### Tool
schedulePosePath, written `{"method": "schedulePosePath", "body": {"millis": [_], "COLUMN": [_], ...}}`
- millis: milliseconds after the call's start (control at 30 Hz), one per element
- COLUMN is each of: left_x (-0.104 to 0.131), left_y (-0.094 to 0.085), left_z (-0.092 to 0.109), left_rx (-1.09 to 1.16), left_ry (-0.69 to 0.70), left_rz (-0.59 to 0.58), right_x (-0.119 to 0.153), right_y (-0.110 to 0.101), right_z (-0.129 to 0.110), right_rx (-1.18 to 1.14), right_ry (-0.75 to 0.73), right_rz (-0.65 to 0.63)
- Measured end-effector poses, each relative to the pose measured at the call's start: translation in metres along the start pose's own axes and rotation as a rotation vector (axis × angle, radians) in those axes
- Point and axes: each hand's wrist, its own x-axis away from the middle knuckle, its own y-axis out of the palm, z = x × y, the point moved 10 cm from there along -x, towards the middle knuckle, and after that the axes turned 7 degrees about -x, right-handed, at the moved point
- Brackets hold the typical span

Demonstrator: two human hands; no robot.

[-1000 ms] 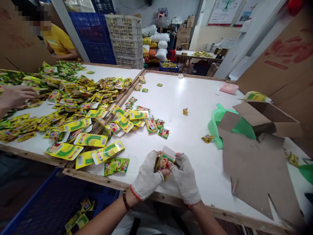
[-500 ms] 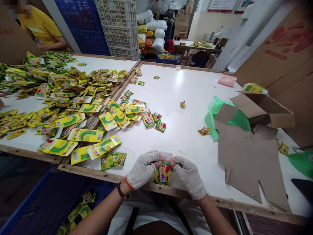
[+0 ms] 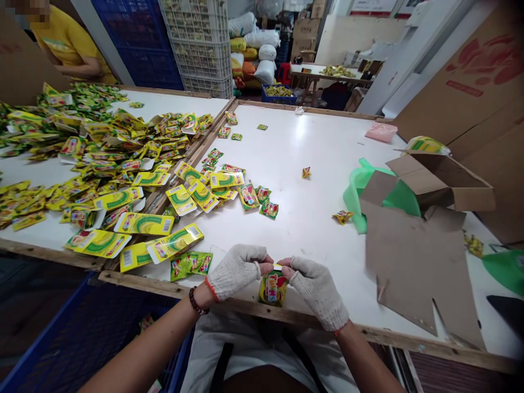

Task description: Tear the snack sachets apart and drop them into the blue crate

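Note:
At the table's front edge, a small yellow-green candy box (image 3: 273, 289) with colourful lettering stands between my hands. My left hand (image 3: 241, 270), in a white fingerless glove, pinches the top left of the box. From the other side my right hand (image 3: 315, 286), gloved alike, grips its top right corner. The box's top flap shows as a thin white strip, partly covered by my fingertips. Left of my left hand lies a strip of green candy packets (image 3: 191, 265). Beside it are flat yellow cartons (image 3: 175, 244) with green curves.
Heaps of packets (image 3: 123, 136) cover the left table, where a person in a yellow shirt (image 3: 73, 46) stands. To the right lie cardboard (image 3: 421, 267), an open carton (image 3: 442, 177) and a green plastic bag (image 3: 356, 194). A blue crate (image 3: 94, 333) sits below the front edge.
The raised pale flap on the box has been folded down under my fingers. Both hands have moved slightly closer together over it. My left forearm now covers more of the blue crate.

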Motion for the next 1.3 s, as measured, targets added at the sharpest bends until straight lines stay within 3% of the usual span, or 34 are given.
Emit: {"method": "schedulePosePath", "body": {"millis": [200, 433, 633, 733, 833, 933, 1067, 1133, 1167, 1233, 1300], "left_x": [-0.004, 0.011, 0.004, 0.006, 0.016, 0.025, 0.033, 0.032, 0.031, 0.030, 0.035], "left_y": [-0.001, -0.001, -0.003, 0.001, 0.004, 0.009, 0.018, 0.006, -0.009, -0.054, -0.102], "left_z": [-0.004, 0.013, 0.011, 0.020, 0.021, 0.018, 0.027, 0.028, 0.025, 0.007, -0.021], "left_rx": [-0.010, -0.048, -0.146, -0.091, -0.053, -0.160, -0.372, -0.455, -0.508, -0.676, -0.904], "left_ry": [-0.025, 0.143, 0.057, 0.178, 0.271, 0.292, 0.355, 0.360, 0.323, 0.155, -0.117], "left_rz": [-0.019, 0.036, -0.021, -0.060, -0.011, 0.059, 0.006, 0.017, 0.062, 0.199, 0.277], "right_x": [-0.003, 0.004, 0.003, 0.003, 0.011, 0.026, 0.031, 0.019, 0.012, 0.005, 0.009], "right_y": [-0.003, 0.000, -0.002, -0.004, -0.001, 0.005, 0.006, 0.000, -0.004, -0.007, 0.016], "right_z": [0.001, -0.010, -0.003, -0.002, -0.006, -0.012, -0.008, 0.002, 0.009, 0.020, 0.018], "right_rx": [0.040, 0.054, 0.056, 0.087, 0.108, 0.145, 0.201, 0.165, 0.134, 0.046, -0.087], "right_ry": [0.047, -0.126, -0.123, -0.159, -0.282, -0.422, -0.447, -0.321, -0.220, -0.020, 0.094], "right_rz": [-0.010, -0.073, -0.056, -0.044, -0.055, -0.099, -0.096, -0.033, 0.021, 0.152, 0.118]}}
